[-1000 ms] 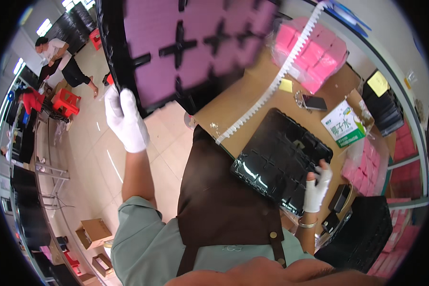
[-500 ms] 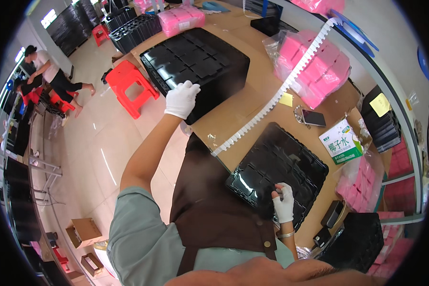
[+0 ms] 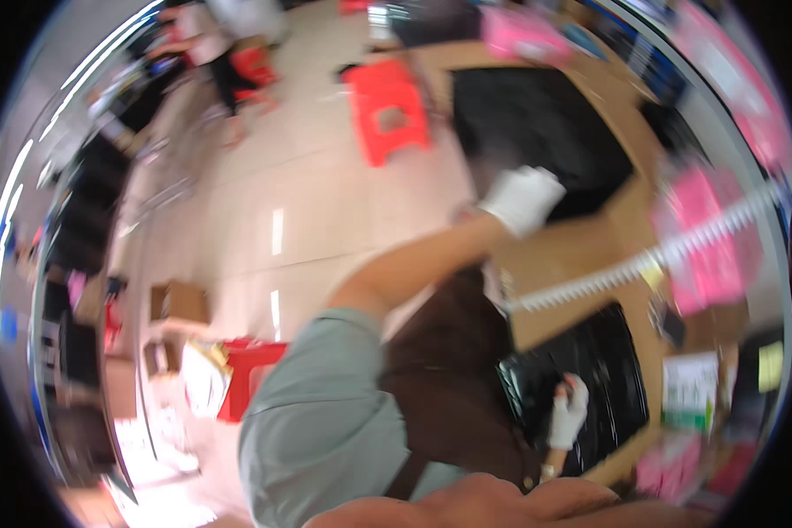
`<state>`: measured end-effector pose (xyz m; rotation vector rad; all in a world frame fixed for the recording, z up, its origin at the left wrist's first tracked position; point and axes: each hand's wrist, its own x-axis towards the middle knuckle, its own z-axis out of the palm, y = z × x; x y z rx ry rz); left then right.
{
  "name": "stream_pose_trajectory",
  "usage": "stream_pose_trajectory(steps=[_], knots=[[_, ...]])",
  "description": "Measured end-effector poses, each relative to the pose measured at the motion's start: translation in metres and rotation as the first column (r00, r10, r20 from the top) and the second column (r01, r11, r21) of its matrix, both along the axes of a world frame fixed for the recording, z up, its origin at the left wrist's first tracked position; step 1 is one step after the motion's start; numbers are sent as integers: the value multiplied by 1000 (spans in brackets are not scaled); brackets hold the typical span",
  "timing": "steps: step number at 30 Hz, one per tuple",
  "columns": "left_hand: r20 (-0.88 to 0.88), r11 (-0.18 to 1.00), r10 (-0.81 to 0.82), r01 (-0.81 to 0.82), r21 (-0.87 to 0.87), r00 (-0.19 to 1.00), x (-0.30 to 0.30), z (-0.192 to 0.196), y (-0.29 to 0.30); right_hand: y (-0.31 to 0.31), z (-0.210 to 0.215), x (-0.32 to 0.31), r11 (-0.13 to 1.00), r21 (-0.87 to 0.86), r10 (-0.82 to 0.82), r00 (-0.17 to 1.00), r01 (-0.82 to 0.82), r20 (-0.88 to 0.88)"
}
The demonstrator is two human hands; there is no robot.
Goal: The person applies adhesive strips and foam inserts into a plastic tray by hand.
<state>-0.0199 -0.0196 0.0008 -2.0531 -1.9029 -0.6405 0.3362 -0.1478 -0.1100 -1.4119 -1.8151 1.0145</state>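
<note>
My left hand (image 3: 526,201), in a white glove, is at the near edge of a large black stack of moulded plastic trays (image 3: 537,132) on the table. Motion smears its fingers, so I cannot see whether they grip the stack. Nearer to me lies a shiny black plastic tray (image 3: 609,370), tilted in view. Over it rests my right hand (image 3: 569,414), gloved with bare fingertips showing. Its thumb and fingers look slightly apart and loosely bent, with nothing visible between them.
A white toothed strip (image 3: 625,268) crosses the brown table. Pink bagged packs (image 3: 708,233), a phone (image 3: 669,324) and a white-and-green carton (image 3: 689,392) lie at the right. On the floor left stands a red stool (image 3: 383,110); another person (image 3: 207,53) is beyond.
The view has swung left, so the table and both hands sit further right in the picture, now blurred. My left hand stays by the tray stack, my right hand over the nearer tray.
</note>
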Motion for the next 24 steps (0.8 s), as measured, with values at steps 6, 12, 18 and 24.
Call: stream_pose_trajectory(steps=[6,12,18,24], knots=[[-50,992,66,-60,107,997,23,-24,13,28,-48,-10,974,96,213,972,-204,-99],[-89,999,51,-51,3,995,8,-19,5,51,-43,-41,941,86,332,942,-328,-39],[-65,999,28,-27,24,997,4,-18,-1,38,-40,-37,941,48,335,942,-336,36],[-34,995,62,-59,80,997,7,-25,1,44,-30,-37,943,6,329,937,-332,115]])
